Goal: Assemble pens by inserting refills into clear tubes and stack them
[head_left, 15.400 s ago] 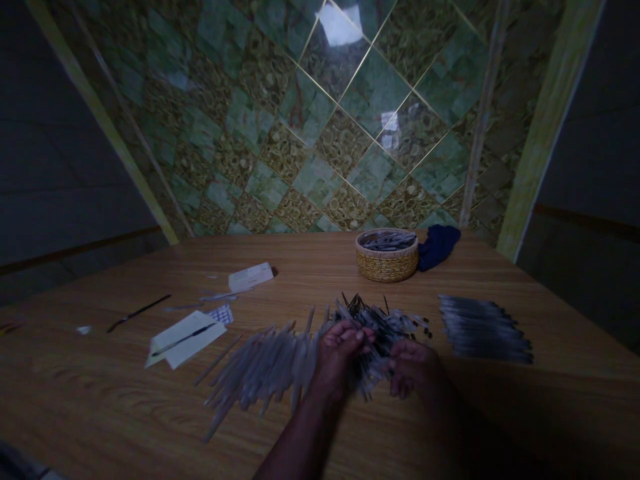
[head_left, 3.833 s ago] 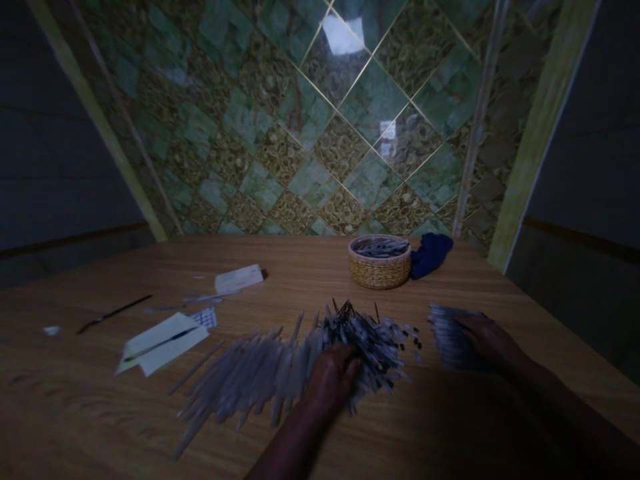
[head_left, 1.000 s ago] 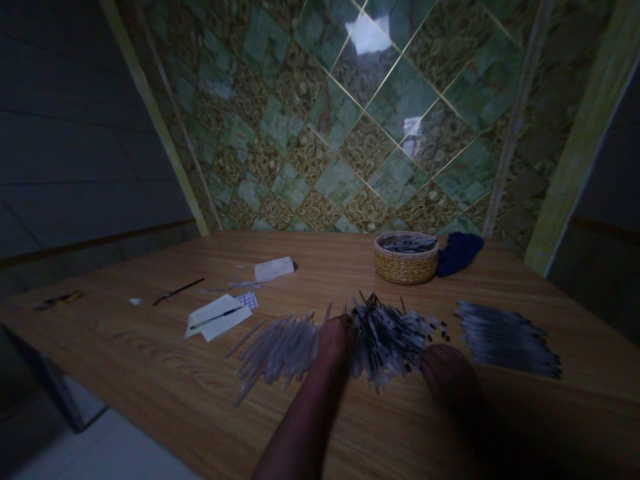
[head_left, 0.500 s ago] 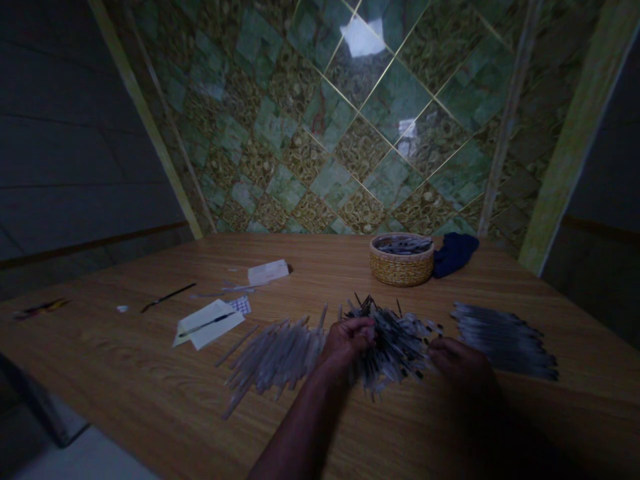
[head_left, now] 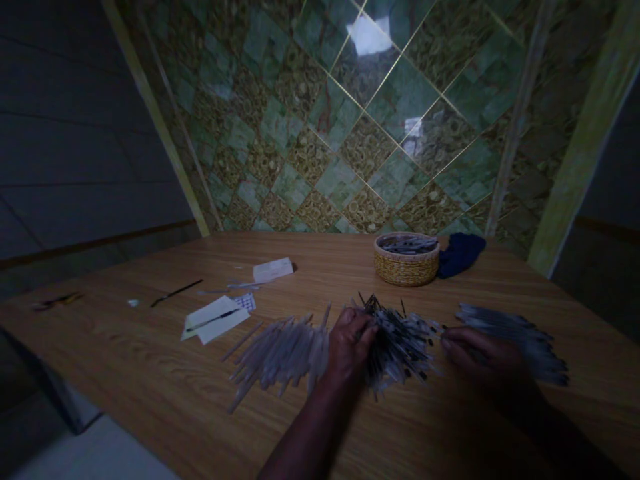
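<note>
My left hand (head_left: 350,340) is closed, its fingers curled together at the left edge of a loose heap of thin pens (head_left: 400,350) with dark ends. What those fingers hold is hidden. To the right of the heap, my right hand (head_left: 483,353) pinches thumb against forefinger; a slender pale pen with a dark tip (head_left: 439,330) shows at the fingertips, though blurred. A spread of pale, translucent pen barrels (head_left: 280,353) lies left of my left hand. Beyond my right hand, pens (head_left: 520,337) lie side by side in a row, partly covered by that hand.
A woven basket (head_left: 406,268) full of pens stands at the back right, beside a dark blue cloth (head_left: 461,255). On the left are a white box (head_left: 273,269), papers (head_left: 215,319) with a pen on top, and a dark thin stick (head_left: 176,293). A tiled wall rises behind.
My left hand has turned and curled further at the heap's edge. My right hand has shifted slightly right and up. The whole view has swung a little to the left.
</note>
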The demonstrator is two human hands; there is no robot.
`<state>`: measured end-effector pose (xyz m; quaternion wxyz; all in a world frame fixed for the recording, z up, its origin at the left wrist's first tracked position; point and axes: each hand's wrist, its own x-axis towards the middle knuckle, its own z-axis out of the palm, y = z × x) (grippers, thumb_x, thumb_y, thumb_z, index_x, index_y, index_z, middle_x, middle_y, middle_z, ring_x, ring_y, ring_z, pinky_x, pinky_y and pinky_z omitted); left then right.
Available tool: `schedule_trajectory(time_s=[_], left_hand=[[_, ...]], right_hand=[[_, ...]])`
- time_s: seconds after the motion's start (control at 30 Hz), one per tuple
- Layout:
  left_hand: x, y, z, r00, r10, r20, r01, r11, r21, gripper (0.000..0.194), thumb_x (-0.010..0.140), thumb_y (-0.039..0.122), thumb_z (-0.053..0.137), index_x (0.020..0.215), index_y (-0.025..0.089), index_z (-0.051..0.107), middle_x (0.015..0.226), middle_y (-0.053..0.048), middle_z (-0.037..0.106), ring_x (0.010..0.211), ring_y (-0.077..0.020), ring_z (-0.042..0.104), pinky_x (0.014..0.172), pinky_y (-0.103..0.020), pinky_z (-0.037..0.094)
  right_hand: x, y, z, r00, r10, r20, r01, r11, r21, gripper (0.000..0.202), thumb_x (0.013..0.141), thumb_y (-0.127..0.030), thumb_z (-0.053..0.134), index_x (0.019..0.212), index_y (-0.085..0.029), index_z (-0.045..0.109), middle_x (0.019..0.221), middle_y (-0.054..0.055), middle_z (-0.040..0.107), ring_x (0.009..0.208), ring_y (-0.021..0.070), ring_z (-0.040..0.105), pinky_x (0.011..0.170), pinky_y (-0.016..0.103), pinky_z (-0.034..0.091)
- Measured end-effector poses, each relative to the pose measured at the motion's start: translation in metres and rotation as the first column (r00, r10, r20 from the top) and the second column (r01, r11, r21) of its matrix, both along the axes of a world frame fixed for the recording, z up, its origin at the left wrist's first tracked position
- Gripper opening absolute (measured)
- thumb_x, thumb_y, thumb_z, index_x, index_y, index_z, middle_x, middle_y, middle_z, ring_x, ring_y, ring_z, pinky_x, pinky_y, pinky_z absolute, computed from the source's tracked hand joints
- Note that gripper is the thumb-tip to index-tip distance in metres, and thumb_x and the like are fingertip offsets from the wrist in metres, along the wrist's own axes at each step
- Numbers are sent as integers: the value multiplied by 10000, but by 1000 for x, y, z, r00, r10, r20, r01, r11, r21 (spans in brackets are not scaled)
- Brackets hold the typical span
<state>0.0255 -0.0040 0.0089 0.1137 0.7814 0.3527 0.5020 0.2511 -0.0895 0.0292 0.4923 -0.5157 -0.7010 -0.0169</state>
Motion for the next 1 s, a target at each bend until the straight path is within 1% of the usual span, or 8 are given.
schedule_trajectory(time_s=[0.1, 0.2, 0.27, 0.43, 0.57, 0.73, 0.87, 1.0], left_hand=[[0, 0, -1, 996, 13, -89, -5, 995, 97, 150, 842, 227, 522, 880, 170, 656, 936, -91, 611, 897, -188, 575, 775, -305, 465], [0, 1, -3, 980, 25, -195, 5, 988, 152, 180, 854, 206, 492, 954, 174, 639, 1028, -114, 639, 952, -206, 586, 837, -355, 459], [0, 2, -5, 971, 44, -234, -7, 988, 156, 191, 856, 197, 480, 964, 174, 635, 1007, -116, 659, 928, -214, 600, 826, -371, 463], [0, 3, -5, 965, 90, -247, -56, 988, 143, 199, 853, 199, 466, 930, 177, 648, 824, -111, 675, 787, -227, 610, 718, -366, 468], [0, 1, -3, 943, 114, -312, -64, 984, 166, 214, 872, 220, 437, 903, 161, 641, 807, -102, 661, 769, -217, 584, 696, -346, 457], [0, 0, -1, 936, 162, -312, -107, 977, 184, 224, 889, 224, 417, 873, 159, 631, 784, -83, 627, 758, -190, 546, 687, -303, 438], [0, 0, -1, 918, 190, -347, -124, 971, 204, 224, 893, 225, 419, 845, 160, 627, 765, -76, 611, 746, -183, 533, 676, -286, 420], [0, -1, 0, 908, 181, -377, -112, 974, 197, 216, 891, 216, 426, 829, 163, 626, 769, -75, 602, 751, -185, 525, 673, -284, 405]], right_hand=[[-2, -3, 6, 998, 17, 63, -21, 998, 54, 179, 810, -265, 506, 749, -208, 664, 681, 9, 711, 596, 141, 665, 537, 205, 507], [-4, -2, 6, 994, 2, 106, -12, 996, 94, 189, 803, -265, 495, 766, -203, 669, 700, 27, 718, 618, 158, 671, 574, 234, 522], [-4, -1, 5, 993, 1, 115, -10, 997, 76, 199, 800, -269, 483, 764, -209, 670, 703, 33, 721, 623, 167, 672, 581, 246, 526], [-2, -1, 7, 993, 0, 115, 0, 1000, 1, 232, 806, -284, 460, 721, -233, 670, 704, 37, 719, 617, 175, 664, 561, 257, 516], [-1, -1, 6, 990, -7, 142, 4, 1000, 25, 229, 817, -284, 466, 737, -227, 672, 714, 40, 717, 614, 169, 659, 561, 253, 508], [0, 1, 5, 983, -10, 186, -2, 998, 61, 230, 818, -268, 469, 697, -222, 659, 685, 39, 712, 583, 163, 656, 512, 234, 494], [0, 2, 2, 987, 1, 161, -8, 999, 39, 219, 812, -277, 474, 730, -225, 670, 702, 36, 718, 613, 166, 666, 565, 245, 518], [0, 1, 2, 990, 13, 141, -14, 1000, 8, 225, 812, -277, 466, 741, -228, 674, 718, 39, 719, 640, 172, 670, 586, 253, 524]])
